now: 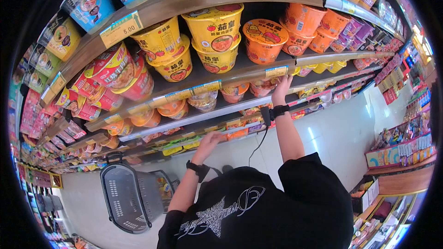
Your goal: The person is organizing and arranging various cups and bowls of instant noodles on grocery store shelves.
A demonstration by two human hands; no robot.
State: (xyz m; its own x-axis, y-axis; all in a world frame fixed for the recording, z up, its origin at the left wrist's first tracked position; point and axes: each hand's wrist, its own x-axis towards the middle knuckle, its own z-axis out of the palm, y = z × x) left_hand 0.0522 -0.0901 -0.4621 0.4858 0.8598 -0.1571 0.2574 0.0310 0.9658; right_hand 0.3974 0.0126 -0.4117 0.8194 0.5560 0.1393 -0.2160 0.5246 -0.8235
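Observation:
My right hand (281,91) is raised to the shelf front, its fingers stretched up by the price rail (276,72), beside a red-and-white noodle tub (263,87) on the shelf below. Whether the fingertips touch the rail is too small to tell. Lower and apart from the shelves, my left hand (210,145) hangs with fingers extended and nothing in it. Above the rail stand an orange noodle tub (263,48) and stacked yellow noodle tubs (215,60). Both wrists wear black straps, and a cable hangs from a small black device (266,116) at the right wrist.
A grey shopping basket (123,198) with wheels and some packets inside stands on the floor to my left. Red noodle tubs (112,67) fill the left of the shelf. A price tag (121,29) reads 5.00. Another display (401,133) lines the aisle's right side.

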